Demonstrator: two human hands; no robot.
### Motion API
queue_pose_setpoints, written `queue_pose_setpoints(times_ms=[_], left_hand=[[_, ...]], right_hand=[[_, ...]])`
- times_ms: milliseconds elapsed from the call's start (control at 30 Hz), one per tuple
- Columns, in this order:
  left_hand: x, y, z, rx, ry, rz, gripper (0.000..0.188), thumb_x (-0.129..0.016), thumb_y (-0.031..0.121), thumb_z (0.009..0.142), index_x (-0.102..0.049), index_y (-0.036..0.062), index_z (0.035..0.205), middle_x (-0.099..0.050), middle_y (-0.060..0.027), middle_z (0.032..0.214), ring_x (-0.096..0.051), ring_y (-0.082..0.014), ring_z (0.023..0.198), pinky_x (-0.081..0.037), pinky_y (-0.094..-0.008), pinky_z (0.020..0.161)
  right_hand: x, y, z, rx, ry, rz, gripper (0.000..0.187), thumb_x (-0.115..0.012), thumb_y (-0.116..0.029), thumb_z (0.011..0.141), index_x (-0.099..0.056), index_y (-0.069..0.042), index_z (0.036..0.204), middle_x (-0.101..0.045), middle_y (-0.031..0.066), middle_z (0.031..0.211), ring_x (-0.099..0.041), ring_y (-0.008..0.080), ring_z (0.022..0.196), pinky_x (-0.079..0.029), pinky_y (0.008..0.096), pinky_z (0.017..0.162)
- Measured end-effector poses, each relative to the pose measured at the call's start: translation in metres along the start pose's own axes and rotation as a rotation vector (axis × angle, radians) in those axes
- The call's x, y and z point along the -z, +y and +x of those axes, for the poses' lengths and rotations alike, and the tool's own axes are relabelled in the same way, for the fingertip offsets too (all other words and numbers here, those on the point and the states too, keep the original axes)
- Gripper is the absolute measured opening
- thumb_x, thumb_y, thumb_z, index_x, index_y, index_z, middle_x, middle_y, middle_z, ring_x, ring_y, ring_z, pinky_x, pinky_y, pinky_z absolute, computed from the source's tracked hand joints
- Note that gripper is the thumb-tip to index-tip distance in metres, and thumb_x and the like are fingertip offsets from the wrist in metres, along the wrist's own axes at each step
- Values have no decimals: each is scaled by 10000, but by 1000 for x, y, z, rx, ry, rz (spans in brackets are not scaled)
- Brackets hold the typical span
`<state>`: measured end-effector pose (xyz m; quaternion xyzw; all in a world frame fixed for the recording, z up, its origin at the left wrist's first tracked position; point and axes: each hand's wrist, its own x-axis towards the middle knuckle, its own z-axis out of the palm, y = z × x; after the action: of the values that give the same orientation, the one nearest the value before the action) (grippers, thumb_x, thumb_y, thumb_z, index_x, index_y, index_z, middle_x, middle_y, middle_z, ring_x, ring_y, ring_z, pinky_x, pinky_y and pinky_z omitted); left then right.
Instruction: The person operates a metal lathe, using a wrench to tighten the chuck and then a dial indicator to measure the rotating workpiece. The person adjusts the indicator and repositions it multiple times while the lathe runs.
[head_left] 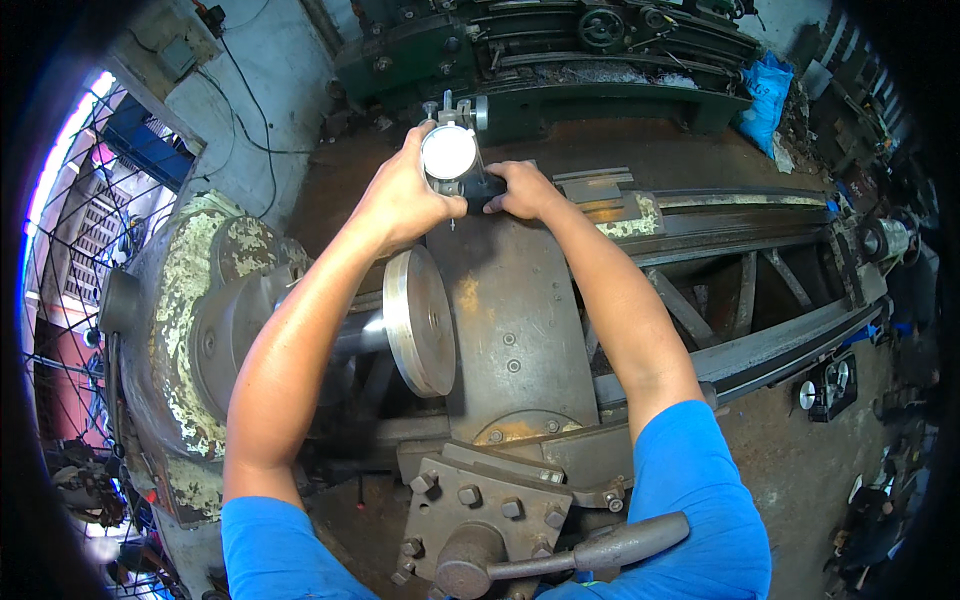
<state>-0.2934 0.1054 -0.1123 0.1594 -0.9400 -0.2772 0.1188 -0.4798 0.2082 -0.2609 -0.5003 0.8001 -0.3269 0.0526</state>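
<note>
Both my arms reach forward over a lathe to a dial indicator (449, 152) with a round white face, carried on a small metal stand. My left hand (408, 192) is wrapped round the indicator's left side, thumb below the dial. On the other side, my right hand (524, 190) grips the dark base (484, 192) of the stand. The base is at the far end of the flat cross slide (510, 290); whether it touches the metal I cannot tell. Left of the slide, close below my left hand, a thick metal disc (420, 322) sits on the spindle side.
Nearest me is a bolted tool post (490, 500) with a long handle (630, 540). The worn headstock (185, 330) stands left, and the bed rails (740, 345) run right. A green machine (560, 70) and a blue sack (767, 100) are behind.
</note>
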Motion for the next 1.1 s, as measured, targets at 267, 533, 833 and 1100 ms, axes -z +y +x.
queue_pose_setpoints(times_ms=[267,533,833,1100], left_hand=[[5,-2,2,6,-42,15,1015,-792,167,623,-304,23,1501,-567,-260,1337,-557,-354,1262,-426,-382,1074],[7,-13,6,-47,-54,8,1003,-799,198,628,-314,67,1496,-597,-234,1288,-575,-336,1232,-424,-378,1058],[10,-18,8,-59,-81,-23,1015,-803,189,625,-313,67,1505,-607,-221,1283,-585,-327,1217,-430,-370,1055],[8,-17,5,-54,-32,-50,1038,-823,183,607,-319,56,1506,-602,-232,1306,-580,-341,1236,-431,-380,1067]], right_hand=[[-1,2,-1,-15,-11,52,668,-863,-258,642,-652,-42,1238,-673,212,1174,-602,396,1131,-446,428,1012],[-6,5,1,-15,-6,22,648,-860,-246,638,-661,-44,1220,-679,220,1146,-605,405,1127,-457,435,1000],[-4,5,-1,-7,9,-8,614,-854,-256,667,-664,-54,1214,-664,239,1166,-605,400,1135,-474,434,998],[-6,0,-10,15,77,8,694,-864,-215,665,-602,-20,1277,-627,220,1256,-583,398,1177,-463,428,1022]])
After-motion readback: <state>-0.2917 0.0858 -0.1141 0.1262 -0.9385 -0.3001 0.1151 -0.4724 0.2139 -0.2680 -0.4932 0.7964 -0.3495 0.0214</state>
